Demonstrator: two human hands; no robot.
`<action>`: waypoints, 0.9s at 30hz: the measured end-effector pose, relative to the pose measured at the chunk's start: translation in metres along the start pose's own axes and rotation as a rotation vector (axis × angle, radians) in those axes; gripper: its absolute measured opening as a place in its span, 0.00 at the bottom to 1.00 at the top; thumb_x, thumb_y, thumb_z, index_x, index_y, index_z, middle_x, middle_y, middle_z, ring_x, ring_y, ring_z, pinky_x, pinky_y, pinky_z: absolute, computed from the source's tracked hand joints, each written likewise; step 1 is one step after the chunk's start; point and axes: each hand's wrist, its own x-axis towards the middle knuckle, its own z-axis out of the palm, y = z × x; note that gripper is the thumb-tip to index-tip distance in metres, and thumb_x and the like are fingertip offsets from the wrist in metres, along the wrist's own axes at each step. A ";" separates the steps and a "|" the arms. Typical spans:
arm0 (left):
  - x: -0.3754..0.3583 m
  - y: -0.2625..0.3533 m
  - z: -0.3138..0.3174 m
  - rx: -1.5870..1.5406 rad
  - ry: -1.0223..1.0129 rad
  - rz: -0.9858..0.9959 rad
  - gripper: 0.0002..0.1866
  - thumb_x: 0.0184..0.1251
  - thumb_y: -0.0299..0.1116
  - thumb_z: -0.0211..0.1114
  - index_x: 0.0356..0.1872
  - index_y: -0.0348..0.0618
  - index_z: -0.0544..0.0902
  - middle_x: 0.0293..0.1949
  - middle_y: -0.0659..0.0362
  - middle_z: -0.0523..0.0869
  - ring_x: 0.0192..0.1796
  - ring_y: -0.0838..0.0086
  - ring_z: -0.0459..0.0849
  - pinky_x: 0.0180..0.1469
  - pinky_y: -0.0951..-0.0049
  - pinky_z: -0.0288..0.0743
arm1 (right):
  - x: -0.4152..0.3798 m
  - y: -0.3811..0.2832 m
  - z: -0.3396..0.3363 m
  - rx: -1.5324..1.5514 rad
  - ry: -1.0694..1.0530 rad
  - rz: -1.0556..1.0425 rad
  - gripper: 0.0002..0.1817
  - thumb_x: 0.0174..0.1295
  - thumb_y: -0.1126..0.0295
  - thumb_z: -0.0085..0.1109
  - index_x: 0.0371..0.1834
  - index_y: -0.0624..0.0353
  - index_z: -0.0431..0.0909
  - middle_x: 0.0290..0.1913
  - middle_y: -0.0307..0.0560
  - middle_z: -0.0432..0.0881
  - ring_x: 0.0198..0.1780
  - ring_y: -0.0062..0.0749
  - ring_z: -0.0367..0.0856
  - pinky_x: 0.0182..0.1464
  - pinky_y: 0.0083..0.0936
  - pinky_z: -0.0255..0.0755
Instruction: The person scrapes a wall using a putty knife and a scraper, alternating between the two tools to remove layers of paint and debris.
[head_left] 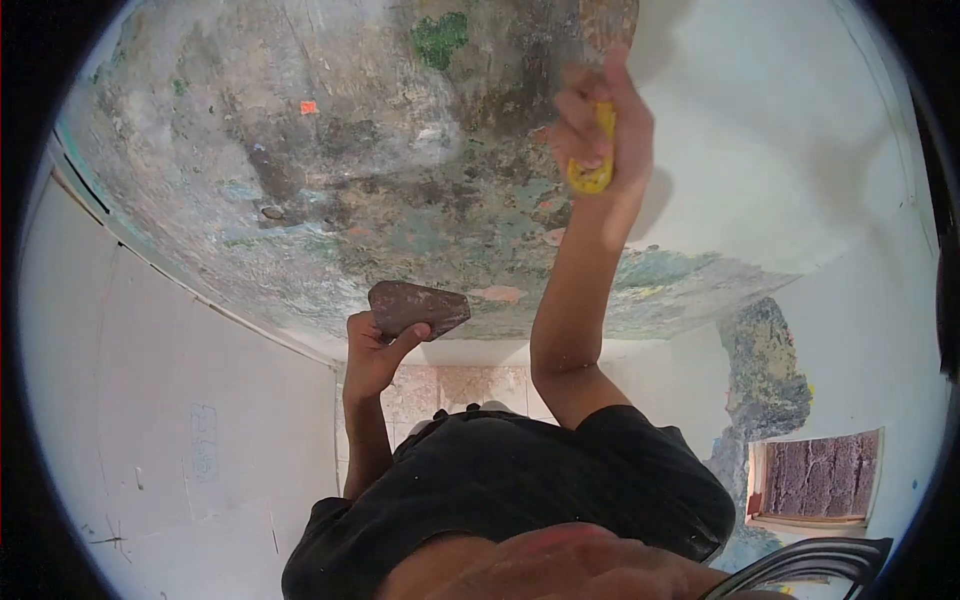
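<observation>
My right hand (pixel 620 130) is raised against the wall, its fingers wrapped round the yellow handle (pixel 592 178) of a tool. The blade is hard to make out; a brownish rounded patch shows just above the fingers. Lower down, my left hand (pixel 375 355) grips a flat dark brown plate (pixel 415 308) with pale smears, thumb on its near face. In front of both hands spreads a worn wall (pixel 330 190) with grey, green and bluish patches. A smooth white coat (pixel 770 130) covers its right part, beside my right hand.
A white side wall (pixel 200 400) with faint blue marks stands on the left. On the right, a small framed opening (pixel 820 478) shows brickwork, with a rough grey patch (pixel 765 370) above it. Stained floor tiles (pixel 465 390) appear beyond my dark shirt (pixel 520 470).
</observation>
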 end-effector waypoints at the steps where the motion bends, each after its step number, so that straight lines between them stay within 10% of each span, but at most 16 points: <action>1: 0.000 0.001 0.000 -0.016 -0.003 0.002 0.06 0.60 0.23 0.71 0.37 0.33 0.86 0.34 0.59 0.89 0.37 0.80 0.84 0.42 0.76 0.77 | -0.006 0.008 -0.001 -0.044 0.041 -0.043 0.21 0.76 0.54 0.42 0.28 0.55 0.66 0.25 0.39 0.68 0.10 0.21 0.56 0.07 0.18 0.54; 27: -0.006 -0.011 -0.003 -0.053 -0.028 -0.002 0.08 0.59 0.21 0.70 0.40 0.33 0.87 0.36 0.59 0.89 0.39 0.80 0.84 0.44 0.76 0.77 | -0.006 0.002 -0.001 -0.257 0.130 -0.058 0.18 0.76 0.58 0.44 0.28 0.56 0.66 0.27 0.37 0.67 0.11 0.18 0.56 0.06 0.16 0.51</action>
